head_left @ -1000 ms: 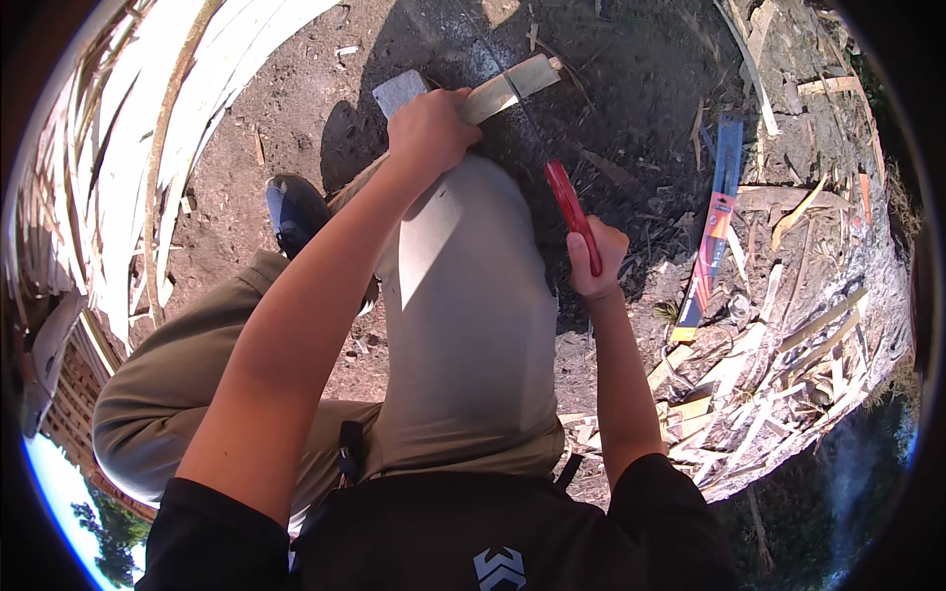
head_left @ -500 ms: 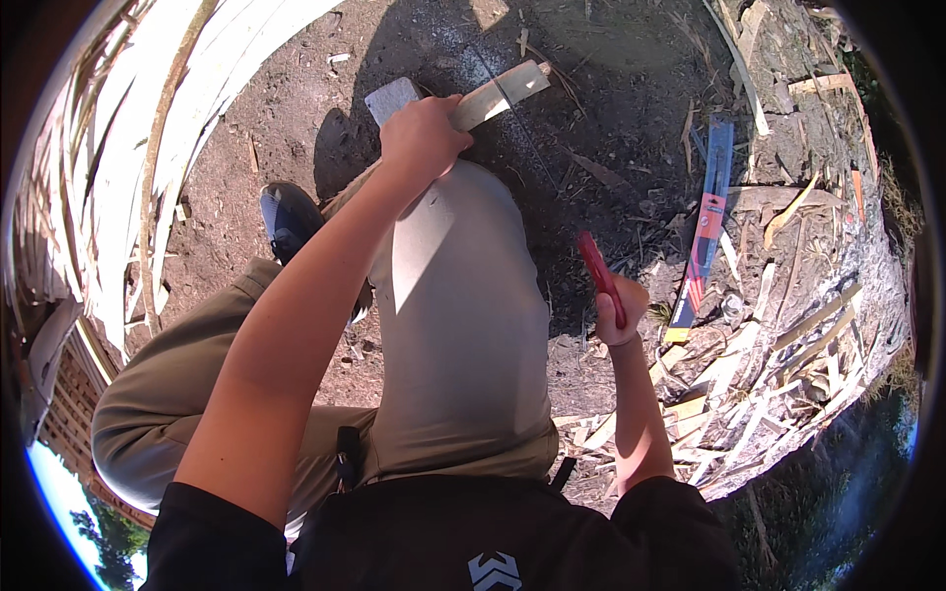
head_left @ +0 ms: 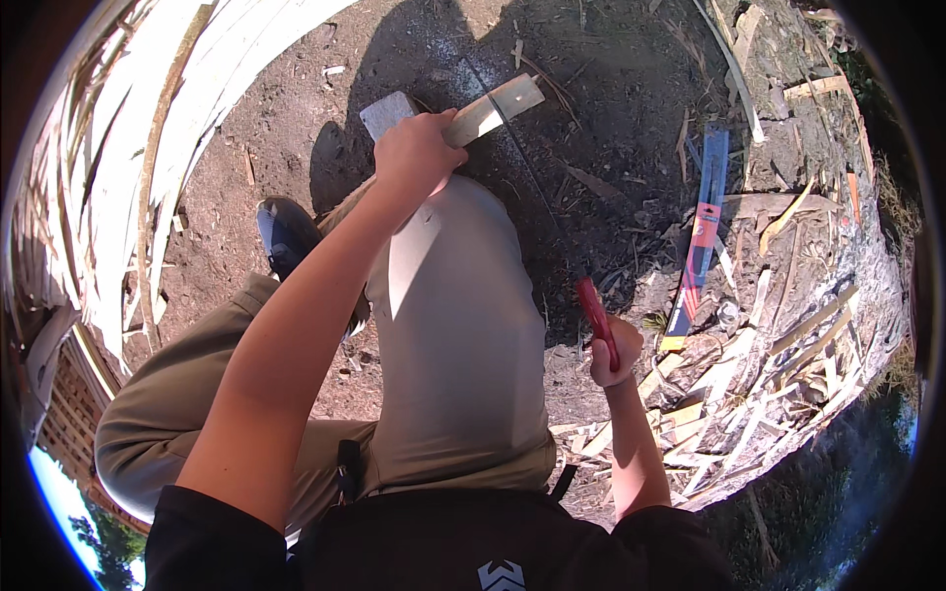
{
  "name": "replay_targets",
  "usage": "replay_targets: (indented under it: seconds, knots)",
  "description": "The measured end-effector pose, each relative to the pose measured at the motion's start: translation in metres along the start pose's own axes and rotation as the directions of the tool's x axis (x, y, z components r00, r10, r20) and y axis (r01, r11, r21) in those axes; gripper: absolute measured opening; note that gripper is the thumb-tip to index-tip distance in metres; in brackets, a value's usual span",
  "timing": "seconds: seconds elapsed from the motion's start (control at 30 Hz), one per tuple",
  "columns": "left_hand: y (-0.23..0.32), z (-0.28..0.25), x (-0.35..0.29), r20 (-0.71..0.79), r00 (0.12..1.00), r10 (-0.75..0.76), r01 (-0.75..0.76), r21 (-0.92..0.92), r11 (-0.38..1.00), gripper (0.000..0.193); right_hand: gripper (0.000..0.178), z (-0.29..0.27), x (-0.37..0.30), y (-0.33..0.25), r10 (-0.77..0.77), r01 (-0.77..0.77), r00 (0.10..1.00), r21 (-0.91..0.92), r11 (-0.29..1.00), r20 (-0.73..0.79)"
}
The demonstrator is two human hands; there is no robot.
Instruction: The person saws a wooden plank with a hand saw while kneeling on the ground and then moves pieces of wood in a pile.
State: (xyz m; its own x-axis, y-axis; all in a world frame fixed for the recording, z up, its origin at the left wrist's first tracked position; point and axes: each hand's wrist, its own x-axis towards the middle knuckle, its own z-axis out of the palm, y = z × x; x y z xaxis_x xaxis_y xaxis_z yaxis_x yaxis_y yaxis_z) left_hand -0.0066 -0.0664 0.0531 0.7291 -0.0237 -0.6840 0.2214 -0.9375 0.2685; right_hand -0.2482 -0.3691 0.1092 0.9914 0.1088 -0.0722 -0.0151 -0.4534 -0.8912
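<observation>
My left hand (head_left: 418, 154) is wrapped over a pale wooden slat (head_left: 518, 96), pressing it down just beyond my bent knee. A grey block (head_left: 387, 114) sits beside that hand, partly covered by it. My right hand (head_left: 618, 352) is closed around the red handle (head_left: 595, 307) of a handsaw. The saw's thin dark blade (head_left: 537, 185) runs from the handle up to the left and crosses the slat to the right of my left hand. Pale sawdust (head_left: 448, 49) lies on the ground by the blade's far end. How deep the blade sits in the slat I cannot tell.
To the right lies a long flat package (head_left: 708, 225) in blue, red and yellow. Scattered wood offcuts (head_left: 724, 379) cover the ground around it. A large heap of pale split strips (head_left: 108, 177) stands at the left. My shoe (head_left: 286, 234) rests on the bare soil.
My right hand has drawn the saw back toward my body, so the handle sits lower. The left hand stays on the slat, which has shifted only slightly.
</observation>
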Motion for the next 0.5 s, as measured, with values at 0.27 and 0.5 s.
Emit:
replay_targets:
  seconds: [0.27, 0.5]
  knots:
    - [0.000, 0.002, 0.002, -0.009, 1.000, 0.016, -0.017, -0.038, 0.999, 0.062, 0.025, 0.075, 0.119, 0.018, 0.027, -0.023, 0.997, 0.057, 0.998, -0.067]
    - [-0.002, -0.002, 0.004, 0.029, 0.999, -0.025, 0.026, -0.044, 0.999, 0.063, 0.026, 0.047, 0.024, 0.020, -0.028, 0.034, 0.993, 0.051, 0.998, -0.119]
